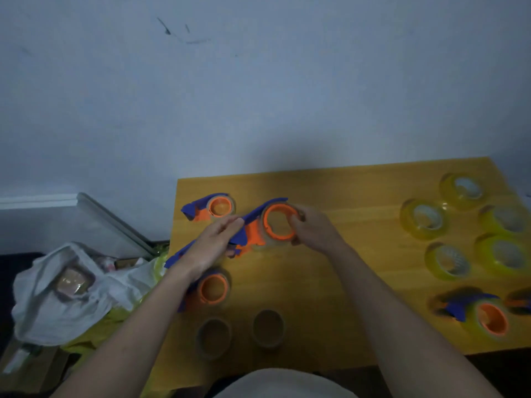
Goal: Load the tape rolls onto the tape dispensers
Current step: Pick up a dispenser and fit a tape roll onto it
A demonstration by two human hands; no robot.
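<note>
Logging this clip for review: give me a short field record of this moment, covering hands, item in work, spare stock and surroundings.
setting: yellow wooden table against a pale wall
left hand: holds the blue handle of the dispenser in work
right hand: fingers curled on the tape roll around its orange hub
dispenser in work: blue and orange, held above the table
yellow tape rolls: five loose, on the right
brown tape rolls: two, near edge
off table, left: white bag
</note>
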